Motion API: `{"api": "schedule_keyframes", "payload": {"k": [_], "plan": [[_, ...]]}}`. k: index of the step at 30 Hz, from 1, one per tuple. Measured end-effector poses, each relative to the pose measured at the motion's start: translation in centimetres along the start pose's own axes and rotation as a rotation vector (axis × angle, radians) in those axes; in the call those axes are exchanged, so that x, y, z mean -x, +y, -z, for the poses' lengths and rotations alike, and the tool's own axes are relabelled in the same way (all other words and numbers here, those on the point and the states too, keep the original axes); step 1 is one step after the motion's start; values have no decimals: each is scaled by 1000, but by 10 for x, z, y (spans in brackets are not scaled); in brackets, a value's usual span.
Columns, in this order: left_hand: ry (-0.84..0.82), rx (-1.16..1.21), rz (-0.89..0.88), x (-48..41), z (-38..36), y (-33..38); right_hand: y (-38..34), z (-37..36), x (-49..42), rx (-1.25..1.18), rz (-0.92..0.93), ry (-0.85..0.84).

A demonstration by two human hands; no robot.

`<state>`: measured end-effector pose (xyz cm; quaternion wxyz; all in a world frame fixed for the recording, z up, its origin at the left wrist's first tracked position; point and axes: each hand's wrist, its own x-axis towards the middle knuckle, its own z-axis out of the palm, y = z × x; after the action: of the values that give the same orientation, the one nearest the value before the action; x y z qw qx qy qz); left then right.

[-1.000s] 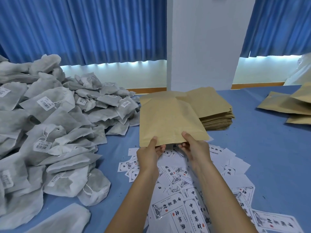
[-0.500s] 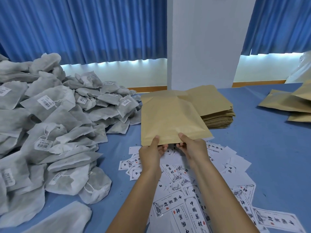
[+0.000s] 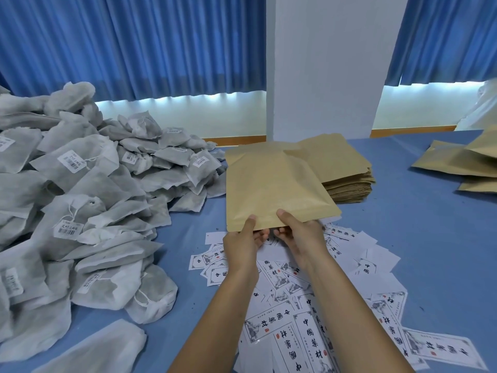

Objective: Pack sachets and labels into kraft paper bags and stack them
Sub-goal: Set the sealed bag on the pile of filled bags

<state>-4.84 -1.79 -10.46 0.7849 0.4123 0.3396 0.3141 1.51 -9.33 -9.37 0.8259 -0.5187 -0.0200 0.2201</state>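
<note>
Blue table (image 3: 419,238), sachets (image 3: 80,205) piled along left edge; left hand (image 3: 243,242) and right hand (image 3: 301,235) pinch bag (image 3: 271,189) near edge above labels (image 3: 309,305)

**What the head view cannot settle**

The kraft bag (image 3: 271,189) covers the fingers of both the left hand (image 3: 243,244) and the right hand (image 3: 301,238) beneath its near edge; only the thumbs lie on top. Whatever fills the bag is out of sight. It also hides the front left part of the stack of flat bags (image 3: 347,170). The sachet heap (image 3: 80,197) runs off the left edge, and its barcode tags are too small to read. More kraft bags (image 3: 462,162) are cut by the right edge. The forearms cover many labels (image 3: 282,273), and the lower edge crops others.
</note>
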Motion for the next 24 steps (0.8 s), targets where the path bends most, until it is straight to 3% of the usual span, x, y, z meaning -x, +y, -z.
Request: {"api": "schedule_keyframes", "payload": {"k": [16, 24], "plan": [[-70, -137, -38, 2, -3, -8, 6, 0, -3, 105, -13, 31], [20, -89, -48, -1, 2, -3, 7, 0, -4, 81, -32, -15]]}}
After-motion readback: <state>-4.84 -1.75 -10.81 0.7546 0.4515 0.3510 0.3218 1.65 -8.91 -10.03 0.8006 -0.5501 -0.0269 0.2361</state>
